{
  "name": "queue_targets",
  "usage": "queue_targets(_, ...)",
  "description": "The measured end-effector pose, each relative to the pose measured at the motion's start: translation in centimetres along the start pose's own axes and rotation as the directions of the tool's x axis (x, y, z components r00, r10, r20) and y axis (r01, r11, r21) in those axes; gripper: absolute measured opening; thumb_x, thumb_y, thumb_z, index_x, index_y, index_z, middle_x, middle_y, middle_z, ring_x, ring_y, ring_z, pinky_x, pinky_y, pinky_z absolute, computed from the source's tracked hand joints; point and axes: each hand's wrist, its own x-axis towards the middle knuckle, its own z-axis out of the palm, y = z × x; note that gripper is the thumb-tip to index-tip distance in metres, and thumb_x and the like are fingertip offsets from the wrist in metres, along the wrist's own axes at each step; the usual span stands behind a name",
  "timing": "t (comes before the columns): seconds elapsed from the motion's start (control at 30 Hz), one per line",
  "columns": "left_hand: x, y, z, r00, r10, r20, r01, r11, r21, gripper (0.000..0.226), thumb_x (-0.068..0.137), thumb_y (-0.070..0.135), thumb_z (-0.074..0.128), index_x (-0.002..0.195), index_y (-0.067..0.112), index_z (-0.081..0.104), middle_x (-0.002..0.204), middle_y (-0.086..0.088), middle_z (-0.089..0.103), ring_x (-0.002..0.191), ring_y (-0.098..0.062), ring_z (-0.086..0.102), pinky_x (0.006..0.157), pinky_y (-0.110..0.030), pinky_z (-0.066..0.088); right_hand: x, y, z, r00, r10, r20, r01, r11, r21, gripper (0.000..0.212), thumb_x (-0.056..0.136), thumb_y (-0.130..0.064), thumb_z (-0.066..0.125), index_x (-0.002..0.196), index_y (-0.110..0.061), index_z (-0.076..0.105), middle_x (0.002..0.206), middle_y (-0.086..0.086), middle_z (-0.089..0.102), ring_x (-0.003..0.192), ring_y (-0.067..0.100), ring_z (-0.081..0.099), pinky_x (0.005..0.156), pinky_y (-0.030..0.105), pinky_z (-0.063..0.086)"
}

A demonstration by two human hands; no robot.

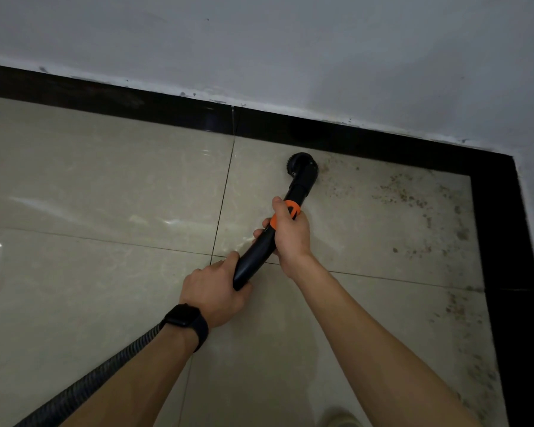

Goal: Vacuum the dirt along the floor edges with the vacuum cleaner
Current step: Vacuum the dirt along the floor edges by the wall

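A black vacuum wand point(255, 260) with an orange collar point(285, 212) points toward the far wall. Its round brush head point(302, 164) sits on the beige tile just in front of the black skirting point(367, 141). My right hand point(289, 231) grips the wand at the orange collar. My left hand point(213, 291), with a black watch on the wrist, grips the wand's lower end. A ribbed black hose point(84, 386) trails off to the lower left. Brown dirt specks point(407, 195) lie scattered right of the brush head and along the right-hand skirting.
The black skirting turns a corner at the upper right point(500, 167) and runs down the right side below a white wall point(290, 57). Glossy beige tiles point(90, 195) cover the floor to the left. A shoe tip point(339, 419) shows at the bottom edge.
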Motion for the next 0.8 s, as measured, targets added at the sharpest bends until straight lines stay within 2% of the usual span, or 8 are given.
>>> queue_targets(0.2,1.8,0.2,-0.4,1.000,-0.015,-0.010,0.014,0.998,-0.062,0.028,0.082,0.048,0.055,0.096,0.035,0.035,0.069,0.011,0.051,0.059,-0.015,0.055,0.056,-0.029,0.048,1.6,-1.1,0.7,0.999,-0.017,-0.036,0.016,0.999,-0.031,0.033,0.100,-0.040,0.064,0.116,-0.011,0.056,0.063,-0.002,0.065,0.055,0.021,0.069,0.060,0.036,0.059)
queue_targets(0.3,2.5,0.0,-0.8,1.000,-0.016,-0.022,0.014,0.995,-0.096,0.026,0.080,0.049,0.053,0.093,0.036,0.035,0.065,0.011,0.050,0.055,-0.010,0.052,0.052,-0.027,0.045,2.1,-1.7,1.5,0.999,-0.025,-0.036,0.023,0.999,-0.040,0.030,0.100,-0.040,0.064,0.112,-0.014,0.056,0.063,-0.002,0.065,0.055,0.020,0.069,0.061,0.036,0.059)
queue_targets(0.43,2.9,-0.7,-1.2,0.999,-0.023,-0.032,0.019,0.993,-0.117,0.024,0.077,0.050,0.052,0.091,0.036,0.038,0.064,0.011,0.052,0.054,-0.011,0.052,0.051,-0.027,0.045,2.2,-2.1,2.5,0.999,-0.022,-0.039,0.020,0.999,-0.047,0.031,0.100,-0.040,0.064,0.114,-0.013,0.056,0.069,0.001,0.065,0.053,0.019,0.069,0.061,0.036,0.060)
queue_targets(0.57,2.1,-1.4,-1.4,1.000,-0.002,-0.009,0.001,0.995,-0.099,0.025,0.079,0.048,0.056,0.091,0.038,0.037,0.063,0.011,0.051,0.053,-0.005,0.049,0.046,-0.023,0.034,1.0,-1.4,2.7,0.998,-0.001,-0.057,-0.001,0.999,-0.038,0.036,0.100,-0.040,0.063,0.119,-0.010,0.056,0.072,0.002,0.065,0.054,0.019,0.070,0.066,0.040,0.064)
queue_targets(0.73,-1.4,-2.4,-0.9,0.992,0.086,0.087,-0.084,0.996,-0.027,0.028,0.078,0.054,0.052,0.096,0.040,0.035,0.072,0.014,0.054,0.059,-0.008,0.054,0.056,-0.026,0.048,-2.6,1.8,0.4,0.991,0.042,-0.123,-0.041,0.999,0.016,0.044,0.101,-0.042,0.062,0.125,-0.006,0.054,0.066,-0.001,0.067,0.059,0.022,0.074,0.052,0.027,0.056)
queue_targets(0.8,-2.8,-2.5,-0.4,0.985,0.125,0.118,-0.127,0.992,0.010,0.029,0.077,0.057,0.049,0.094,0.040,0.032,0.073,0.015,0.053,0.060,-0.008,0.053,0.055,-0.025,0.044,-4.0,3.1,-0.7,0.989,0.052,-0.139,-0.045,0.998,0.049,0.042,0.102,-0.042,0.062,0.124,-0.007,0.054,0.065,-0.003,0.067,0.061,0.023,0.075,0.054,0.027,0.057)
